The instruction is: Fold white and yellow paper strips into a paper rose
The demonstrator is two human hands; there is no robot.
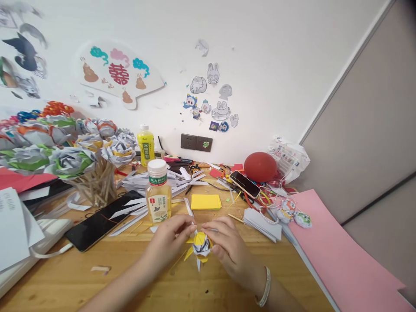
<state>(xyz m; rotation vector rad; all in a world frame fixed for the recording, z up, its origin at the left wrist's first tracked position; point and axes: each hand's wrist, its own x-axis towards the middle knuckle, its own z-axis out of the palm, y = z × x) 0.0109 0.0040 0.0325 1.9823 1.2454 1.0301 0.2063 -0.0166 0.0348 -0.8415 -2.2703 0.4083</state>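
Note:
A small folded paper flower (201, 250) in white and yellow sits between my hands, low over the tabletop, with pointed yellow and white petals sticking out around it. The thumb and fingers of my left hand (172, 237) are pinched together at the flower's far left edge, by a white paper strip. My right hand (229, 249), with a bracelet (265, 286) on the wrist, has its fingers curved in and pressed against the flower's right side. Just beyond lies a stack of yellow paper (206, 202). A stack of white paper pieces (262, 224) is to the right.
A tea bottle (158, 195) stands behind my left hand. Left of it are a black phone (97, 225) and finished paper flowers on sticks (73, 162). Rightward are another phone (245, 183), a red balloon (260, 167) and pink paper (341, 247). White paper strips (139, 184) lie farther back.

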